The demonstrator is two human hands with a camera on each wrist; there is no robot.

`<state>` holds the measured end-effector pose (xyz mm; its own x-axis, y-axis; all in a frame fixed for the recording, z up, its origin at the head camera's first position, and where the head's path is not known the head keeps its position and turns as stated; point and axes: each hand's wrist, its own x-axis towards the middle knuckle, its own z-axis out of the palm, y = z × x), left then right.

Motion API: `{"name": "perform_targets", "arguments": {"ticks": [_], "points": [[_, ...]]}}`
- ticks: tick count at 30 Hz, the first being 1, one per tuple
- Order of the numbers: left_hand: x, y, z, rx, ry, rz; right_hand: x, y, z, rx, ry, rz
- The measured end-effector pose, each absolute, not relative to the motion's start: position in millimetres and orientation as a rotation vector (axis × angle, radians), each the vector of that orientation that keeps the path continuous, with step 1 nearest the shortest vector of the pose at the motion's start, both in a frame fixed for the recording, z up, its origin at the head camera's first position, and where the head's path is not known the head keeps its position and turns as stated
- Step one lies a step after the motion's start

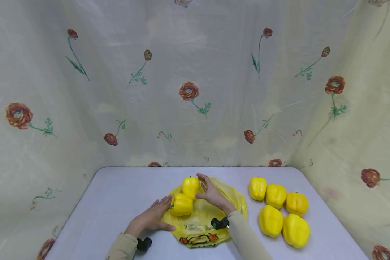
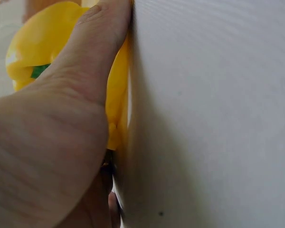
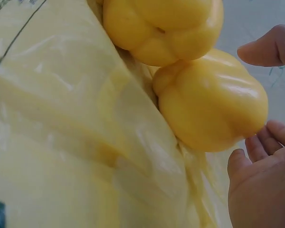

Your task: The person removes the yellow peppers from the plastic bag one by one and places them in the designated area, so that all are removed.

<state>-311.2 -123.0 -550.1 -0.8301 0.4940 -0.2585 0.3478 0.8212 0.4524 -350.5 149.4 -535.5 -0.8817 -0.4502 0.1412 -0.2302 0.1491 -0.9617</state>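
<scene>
A yellow plastic bag (image 1: 208,216) with printed text lies flattened on the table. Two yellow bell peppers rest on it: a front one (image 1: 183,205) on its side, its green stem toward the left, and a back one (image 1: 190,186) standing upright behind it. My left hand (image 1: 152,216) lies flat with straight fingers at the bag's left edge, beside the front pepper. Around the right side of the back pepper, my right hand (image 1: 212,195) is spread. In the right wrist view its fingertips come right at that pepper (image 3: 211,104), with the thumb apart from it.
Several more yellow bell peppers (image 1: 276,196) sit in a group on the right of the white table (image 1: 123,191). A pale curtain (image 1: 169,119) with printed flowers hangs behind the table and along both sides. Each wrist wears a black device (image 1: 144,245).
</scene>
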Motion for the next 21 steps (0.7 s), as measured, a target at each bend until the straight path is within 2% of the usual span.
{"name": "perform_targets", "arguments": {"ticks": [7, 15, 21], "points": [[-312, -123, -550, 0.646, 2.634, 0.548, -341, 144, -527, -0.709, 2.193, -1.817], [-309, -123, -548, 0.647, 2.629, 0.574, -351, 141, -552, -0.61, 2.272, -1.795], [-310, -123, -550, 0.648, 2.64, 0.556, -342, 138, -542, -0.6, 2.255, -1.814]]}}
